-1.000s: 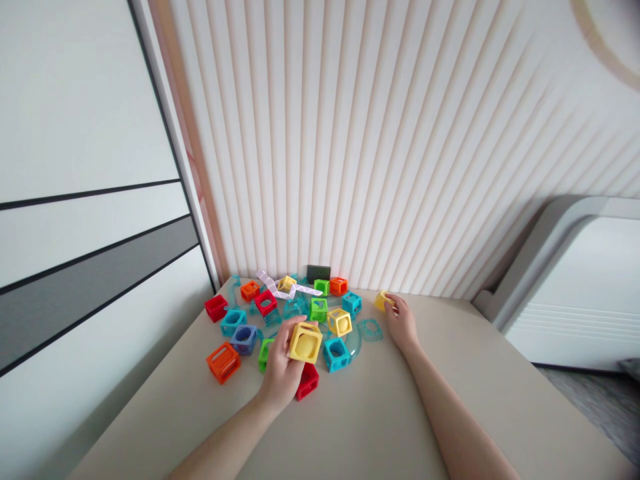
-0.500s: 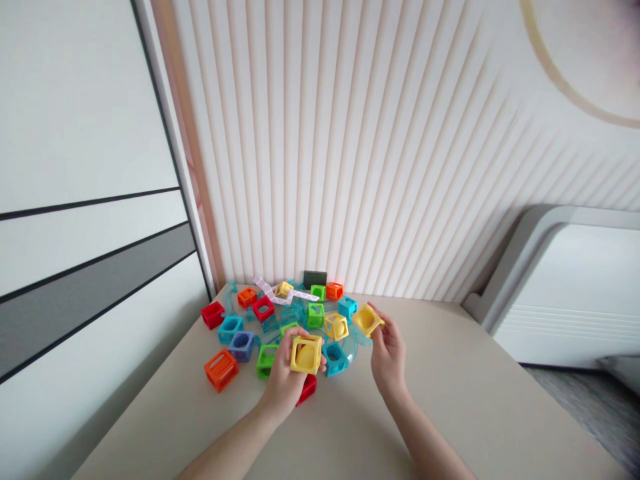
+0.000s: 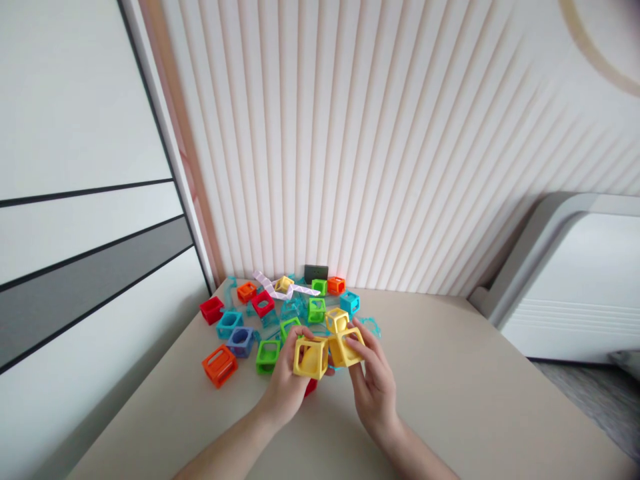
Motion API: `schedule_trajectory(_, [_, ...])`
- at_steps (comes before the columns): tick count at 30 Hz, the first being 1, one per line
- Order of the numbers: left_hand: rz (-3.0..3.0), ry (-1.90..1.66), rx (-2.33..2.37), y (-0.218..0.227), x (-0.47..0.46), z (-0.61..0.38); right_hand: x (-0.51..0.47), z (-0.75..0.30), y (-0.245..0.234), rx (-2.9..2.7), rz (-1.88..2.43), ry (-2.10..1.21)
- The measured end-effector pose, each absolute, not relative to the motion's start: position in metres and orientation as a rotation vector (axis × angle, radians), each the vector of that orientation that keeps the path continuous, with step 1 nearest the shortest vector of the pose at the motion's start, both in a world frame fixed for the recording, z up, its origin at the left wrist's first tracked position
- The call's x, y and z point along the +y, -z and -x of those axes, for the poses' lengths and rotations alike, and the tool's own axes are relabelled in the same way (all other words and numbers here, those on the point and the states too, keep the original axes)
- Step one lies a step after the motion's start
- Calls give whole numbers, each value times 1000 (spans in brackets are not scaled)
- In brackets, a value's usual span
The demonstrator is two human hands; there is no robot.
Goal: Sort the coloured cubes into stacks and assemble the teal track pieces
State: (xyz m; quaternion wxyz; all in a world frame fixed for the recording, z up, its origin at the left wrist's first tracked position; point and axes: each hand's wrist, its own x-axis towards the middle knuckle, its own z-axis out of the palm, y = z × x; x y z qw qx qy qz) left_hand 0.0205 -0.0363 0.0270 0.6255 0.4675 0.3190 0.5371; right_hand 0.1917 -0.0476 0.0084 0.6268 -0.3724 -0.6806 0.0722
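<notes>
My left hand (image 3: 287, 381) is closed around a yellow hollow cube block (image 3: 311, 359), its open face turned toward me. A second yellow cube block (image 3: 346, 348) is gripped in my right hand (image 3: 374, 380), fingers over its side and edge. The two blocks are side by side, their near sides meeting or almost so; I cannot tell whether they are joined. Just behind them a third yellow cube block (image 3: 337, 320) rests among the toys. Below my left hand a red block (image 3: 311, 387) is mostly hidden.
Cube blocks lie to the left and behind: orange (image 3: 219, 365), green (image 3: 269, 356), purple (image 3: 241, 341), blue (image 3: 229, 325) and red (image 3: 263, 304). Translucent teal pieces (image 3: 294, 308) and a lilac zigzag strip (image 3: 280, 291) lie among them. A dark box (image 3: 316, 273) stands against the ribbed wall (image 3: 330, 147).
My right hand has moved left, bringing its yellow block from above the table's right side up against the block in my left hand. The camera view has shifted slightly.
</notes>
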Motion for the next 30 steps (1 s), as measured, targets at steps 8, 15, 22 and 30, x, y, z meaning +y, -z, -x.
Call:
schedule_trajectory(8, [-1098, -1363, 819, -30, -31, -16, -61, -193, -13, -1815, 838, -355])
schedule_trajectory(15, [-1162, -1366, 886, -31, -31, -17, -57, -186, -5, -1584, 876, -451])
schedule_trajectory(22, [-1123, -1382, 893, -32, -29, -14, -59, -185, -5, -1683, 956, -581])
schedule_trajectory(30, [-1062, -1260, 748, -30, -25, -14, -62, -191, 9, -1734, 889, -448])
